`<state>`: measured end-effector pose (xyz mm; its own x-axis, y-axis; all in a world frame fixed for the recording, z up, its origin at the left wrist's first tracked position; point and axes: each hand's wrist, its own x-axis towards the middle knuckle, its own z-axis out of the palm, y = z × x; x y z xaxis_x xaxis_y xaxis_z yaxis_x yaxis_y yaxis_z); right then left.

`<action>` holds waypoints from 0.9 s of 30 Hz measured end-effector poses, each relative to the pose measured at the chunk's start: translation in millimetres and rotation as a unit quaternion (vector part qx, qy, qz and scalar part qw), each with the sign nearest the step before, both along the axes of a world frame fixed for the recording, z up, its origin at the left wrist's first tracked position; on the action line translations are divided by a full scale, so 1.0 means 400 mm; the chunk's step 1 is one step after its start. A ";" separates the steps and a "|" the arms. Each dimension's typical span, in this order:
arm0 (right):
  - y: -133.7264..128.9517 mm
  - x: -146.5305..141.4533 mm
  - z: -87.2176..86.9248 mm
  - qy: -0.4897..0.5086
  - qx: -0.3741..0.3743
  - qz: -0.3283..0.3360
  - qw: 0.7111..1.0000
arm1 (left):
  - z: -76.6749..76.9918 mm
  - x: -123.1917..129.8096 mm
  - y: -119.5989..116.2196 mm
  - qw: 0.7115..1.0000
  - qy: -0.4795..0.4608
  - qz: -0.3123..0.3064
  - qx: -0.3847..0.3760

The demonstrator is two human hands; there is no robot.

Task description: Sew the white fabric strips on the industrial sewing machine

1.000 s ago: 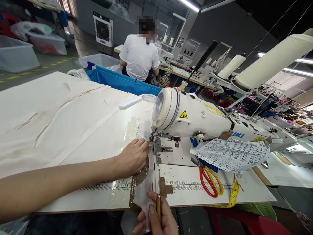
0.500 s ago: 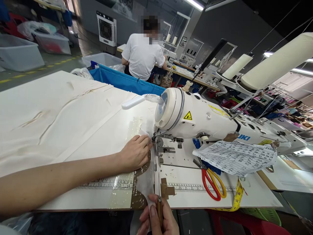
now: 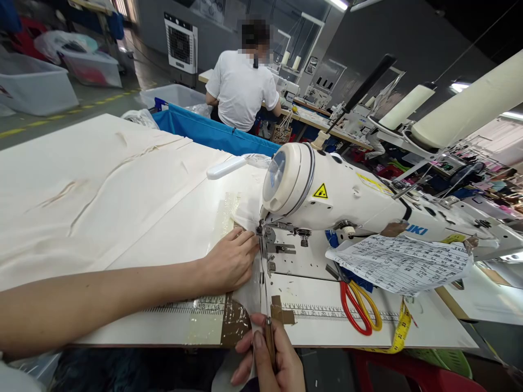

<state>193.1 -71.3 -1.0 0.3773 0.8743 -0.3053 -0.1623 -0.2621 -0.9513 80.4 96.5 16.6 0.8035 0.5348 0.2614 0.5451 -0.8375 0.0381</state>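
A strip of thin white fabric (image 3: pixel 245 294) runs along the table edge of the sewing machine (image 3: pixel 300 185) and up under its needle area. My left hand (image 3: pixel 233 260) lies on this fabric just in front of the presser foot, its fingers laid down side by side and fingertips by the foot. At the table's front edge, my right hand (image 3: pixel 272 354) is closed round the wooden handle of an awl (image 3: pixel 268 329), whose thin metal shaft points toward the machine. Thumb and fingers of that hand also touch the near end of the fabric, which hangs over the edge.
Red-and-yellow-handled scissors (image 3: pixel 356 307) and a yellow tape measure (image 3: pixel 401 329) lie on the right. A paper with writing (image 3: pixel 402 264) hangs from the machine. Cream cloth (image 3: pixel 134 190) spreads over the left table. Beyond a blue fabric bin (image 3: pixel 216 133) sits a co-worker (image 3: pixel 242 90).
The fabric strip has shifted slightly away from me toward the machine. My right hand with the awl has moved a little forward and right; my left hand stays by the foot. The view has tilted slightly.
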 end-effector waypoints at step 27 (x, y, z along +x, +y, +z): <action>0.047 0.012 0.150 -0.179 0.086 0.068 0.978 | -0.016 0.032 0.086 0.996 0.063 -0.019 0.061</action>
<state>198.0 -52.5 59.0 0.3101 0.9505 -0.0179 0.2146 -0.0884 -0.9727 93.2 130.7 10.2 0.8529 0.4740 0.2189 0.5071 -0.8518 -0.1317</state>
